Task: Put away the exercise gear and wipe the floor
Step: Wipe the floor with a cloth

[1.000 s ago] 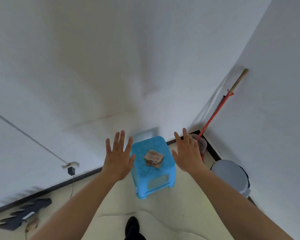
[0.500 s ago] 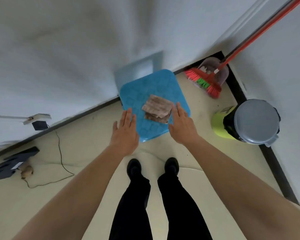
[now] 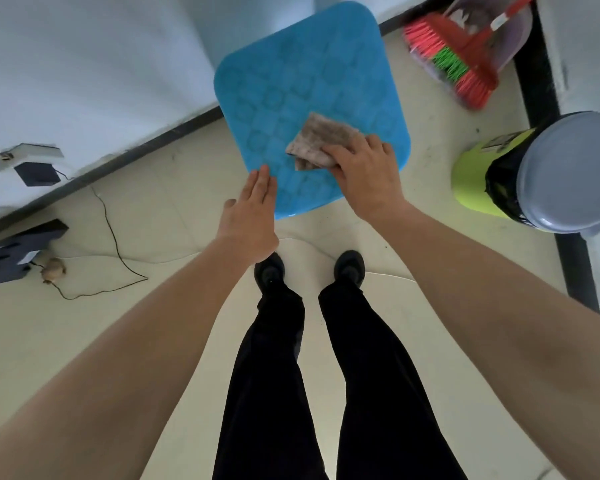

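A folded grey-brown rag lies on the seat of a blue plastic stool that stands against the white wall. My right hand rests on the rag's near right end, fingers curled over the cloth. My left hand is flat with fingers together at the stool's near left edge, holding nothing. The pale floor spreads around the stool and my two black shoes.
A red broom with pink and green bristles leans in a dustpan in the corner. A lime-green bin with a grey lid stands to the right. At the left are a black cable, a wall plug and a dark flat object.
The view tipped down and closed in on the stool. My right hand moved onto the rag and curled over it. My left hand came to the stool's near edge.
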`<state>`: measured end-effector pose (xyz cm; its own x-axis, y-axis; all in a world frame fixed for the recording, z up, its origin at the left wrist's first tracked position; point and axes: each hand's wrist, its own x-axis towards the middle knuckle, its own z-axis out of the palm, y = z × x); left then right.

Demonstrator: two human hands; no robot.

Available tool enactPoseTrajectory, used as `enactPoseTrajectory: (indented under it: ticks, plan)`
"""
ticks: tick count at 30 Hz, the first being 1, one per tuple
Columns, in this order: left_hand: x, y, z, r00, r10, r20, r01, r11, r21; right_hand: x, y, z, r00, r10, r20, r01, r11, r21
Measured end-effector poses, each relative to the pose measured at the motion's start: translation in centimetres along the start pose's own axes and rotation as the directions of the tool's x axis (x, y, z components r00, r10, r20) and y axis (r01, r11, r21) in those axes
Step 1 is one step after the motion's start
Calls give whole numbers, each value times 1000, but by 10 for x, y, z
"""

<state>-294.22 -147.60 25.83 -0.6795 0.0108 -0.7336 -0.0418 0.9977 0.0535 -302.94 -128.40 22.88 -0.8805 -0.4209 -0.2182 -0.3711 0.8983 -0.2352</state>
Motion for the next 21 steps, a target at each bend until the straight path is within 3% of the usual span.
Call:
enactPoseTrajectory:
  ticks: [4, 9, 14, 21]
  plan:
    - [-3, 2, -25, 1000, 3, -27, -4, 999, -47, -6, 6, -18, 990, 139, -35, -131, 976, 171]
    - [-36, 21, -98, 915, -21, -403, -23, 994, -103, -23, 19, -99, 917, 329, -228, -218, 889, 403]
    - [-91, 60, -227, 633, 140, -761, -168, 985, 42, -44, 43, -236, 786, 438, -437, -194, 845, 498]
    - [-208, 119, -407, 313, 323, -893, -283, 929, 237, -104, 59, -438, 531, 434, -728, -198, 899, 392]
